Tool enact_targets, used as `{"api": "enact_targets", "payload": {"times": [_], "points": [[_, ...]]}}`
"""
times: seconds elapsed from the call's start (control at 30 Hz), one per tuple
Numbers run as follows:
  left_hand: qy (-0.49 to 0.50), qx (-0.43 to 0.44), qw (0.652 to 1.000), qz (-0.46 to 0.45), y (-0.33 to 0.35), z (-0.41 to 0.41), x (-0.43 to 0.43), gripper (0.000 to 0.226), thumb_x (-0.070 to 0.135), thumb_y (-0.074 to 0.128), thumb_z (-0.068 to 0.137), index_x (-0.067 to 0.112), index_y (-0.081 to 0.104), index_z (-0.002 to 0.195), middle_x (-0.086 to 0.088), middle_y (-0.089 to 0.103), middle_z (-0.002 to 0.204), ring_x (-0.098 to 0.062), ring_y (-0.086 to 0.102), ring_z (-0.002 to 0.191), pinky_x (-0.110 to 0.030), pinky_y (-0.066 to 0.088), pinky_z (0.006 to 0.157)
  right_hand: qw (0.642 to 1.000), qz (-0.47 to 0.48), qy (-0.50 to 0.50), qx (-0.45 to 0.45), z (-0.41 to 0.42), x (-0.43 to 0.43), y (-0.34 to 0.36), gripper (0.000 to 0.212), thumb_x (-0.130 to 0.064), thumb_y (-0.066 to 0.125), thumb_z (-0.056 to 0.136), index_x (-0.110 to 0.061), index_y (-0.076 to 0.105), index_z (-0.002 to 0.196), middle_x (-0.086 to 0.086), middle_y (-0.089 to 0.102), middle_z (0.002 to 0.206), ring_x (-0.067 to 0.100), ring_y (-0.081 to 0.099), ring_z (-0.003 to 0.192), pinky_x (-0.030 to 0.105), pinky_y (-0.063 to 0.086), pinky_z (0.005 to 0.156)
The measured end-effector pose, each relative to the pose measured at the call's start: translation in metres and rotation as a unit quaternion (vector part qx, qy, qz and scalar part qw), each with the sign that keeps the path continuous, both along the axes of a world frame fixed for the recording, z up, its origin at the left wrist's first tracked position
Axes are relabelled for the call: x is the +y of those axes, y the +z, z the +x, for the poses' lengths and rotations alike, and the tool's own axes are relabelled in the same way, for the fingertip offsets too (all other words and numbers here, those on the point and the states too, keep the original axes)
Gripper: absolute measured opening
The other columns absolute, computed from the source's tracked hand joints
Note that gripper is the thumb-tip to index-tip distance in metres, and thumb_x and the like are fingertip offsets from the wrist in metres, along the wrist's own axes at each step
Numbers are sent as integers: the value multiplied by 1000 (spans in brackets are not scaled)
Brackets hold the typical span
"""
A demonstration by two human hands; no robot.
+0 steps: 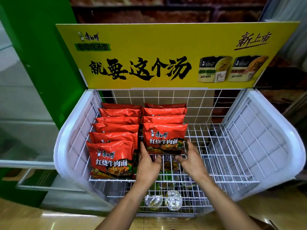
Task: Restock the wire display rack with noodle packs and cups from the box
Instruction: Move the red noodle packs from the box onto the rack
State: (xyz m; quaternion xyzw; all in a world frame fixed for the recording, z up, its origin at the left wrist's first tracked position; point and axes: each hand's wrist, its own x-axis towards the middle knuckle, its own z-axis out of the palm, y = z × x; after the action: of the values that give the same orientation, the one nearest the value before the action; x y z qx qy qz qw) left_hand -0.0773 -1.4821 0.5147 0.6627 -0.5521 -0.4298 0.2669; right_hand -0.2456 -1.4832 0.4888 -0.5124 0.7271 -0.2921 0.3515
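Note:
The white wire display rack (232, 146) fills the middle of the head view. Two rows of red noodle packs stand on its top shelf. The left row (114, 128) holds several packs and ends in a front pack (111, 158). The front pack of the middle row (164, 138) stands upright between my hands. My left hand (147, 161) grips its lower left edge. My right hand (189, 156) grips its lower right corner. The box is out of sight.
The right third of the top shelf (221, 156) holds bare wire. Below, a lower shelf carries more packs (167, 163) and clear-wrapped cups (172, 200). A yellow sign (166, 53) stands behind the rack. A green cabinet (41, 63) stands at the left.

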Motion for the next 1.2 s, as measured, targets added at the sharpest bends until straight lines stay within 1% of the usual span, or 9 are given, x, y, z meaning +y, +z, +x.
{"api": "enact_targets", "payload": {"times": [0.13,0.23,0.33,0.4,0.6,0.77,0.87,0.97,1.2], "points": [[-2,11,1000,-7,-3,5,13,88,24,61,100,22,-2,162,-3,15,168,-25,27,150,-31,30,113,1000,-6,-10,2,0,17,4,82,-24,72,92,-23,24,158,2,34,160,23,43,141,45,36,116],[8,26,999,-23,-5,10,22,75,18,62,99,20,16,158,-6,27,161,-25,34,145,-38,32,119,1000,-16,-20,-6,1,28,9,75,-21,69,94,-25,27,157,1,41,156,16,53,129,40,45,108],[15,30,999,-41,-5,14,28,60,18,61,99,19,29,149,-6,39,150,-23,44,136,-35,38,112,999,-22,-35,-19,3,38,12,69,-19,67,95,-25,33,155,1,50,148,12,56,120,41,50,105],[6,40,998,-50,-5,14,33,58,22,60,100,21,30,149,-3,42,148,-21,45,135,-34,40,108,999,-28,-38,-26,5,45,13,64,-18,66,94,-26,38,151,-1,54,142,10,58,115,41,53,102],[-54,80,994,-52,0,5,48,64,31,59,101,32,25,155,4,42,153,-15,42,138,-28,38,102,997,-47,-49,-32,8,68,15,51,-25,64,97,-33,46,144,-18,55,123,-5,56,104,22,52,90],[-101,103,988,-46,4,-6,53,66,34,58,101,31,23,156,2,38,157,-16,38,143,-35,36,114,995,-59,-61,-43,7,83,23,46,-27,62,99,-32,48,143,-17,59,117,-5,59,102,12,48,73],[-119,108,986,-50,7,-13,55,66,35,59,100,32,23,156,2,37,159,-15,36,145,-43,35,119,994,-68,-68,-52,5,90,29,46,-25,61,99,-29,48,143,-19,57,120,-6,57,105,14,51,81],[-133,115,983,-53,11,-21,58,66,34,59,100,33,24,156,4,38,157,-16,38,144,-42,38,116,992,-82,-78,-56,1,99,33,45,-24,61,100,-29,50,143,-14,57,132,-4,57,109,32,57,95],[-164,117,977,-72,14,-49,71,60,32,59,100,33,31,154,6,42,155,-12,41,141,-28,38,106,987,-93,-112,-68,-19,129,33,42,-25,58,101,-31,50,142,-11,57,134,1,56,115,26,50,98]]}}
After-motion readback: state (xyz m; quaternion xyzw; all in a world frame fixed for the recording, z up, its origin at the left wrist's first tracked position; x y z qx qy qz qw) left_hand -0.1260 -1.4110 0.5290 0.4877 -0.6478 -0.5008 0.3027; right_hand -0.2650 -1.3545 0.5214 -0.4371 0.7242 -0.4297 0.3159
